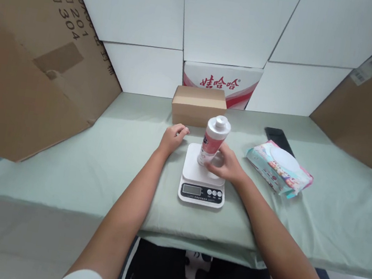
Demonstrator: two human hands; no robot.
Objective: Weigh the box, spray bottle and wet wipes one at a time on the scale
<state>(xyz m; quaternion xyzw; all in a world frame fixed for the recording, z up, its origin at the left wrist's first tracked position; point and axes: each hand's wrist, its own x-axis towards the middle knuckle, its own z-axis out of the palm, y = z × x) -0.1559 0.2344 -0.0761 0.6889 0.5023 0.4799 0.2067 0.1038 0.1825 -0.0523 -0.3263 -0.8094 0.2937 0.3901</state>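
Note:
A white kitchen scale with a small display and buttons sits on the green-covered table. A white bottle with a red label and a white cap stands on the scale's platform, tilted slightly. My right hand grips the bottle near its base. Left of the scale, my left hand rests on the table with its fingers curled and nothing in it.
A small cardboard box stands behind the scale, with a white and red printed carton behind it. A pack of wet wipes and a black phone lie at the right. Large cardboard sheets flank both sides.

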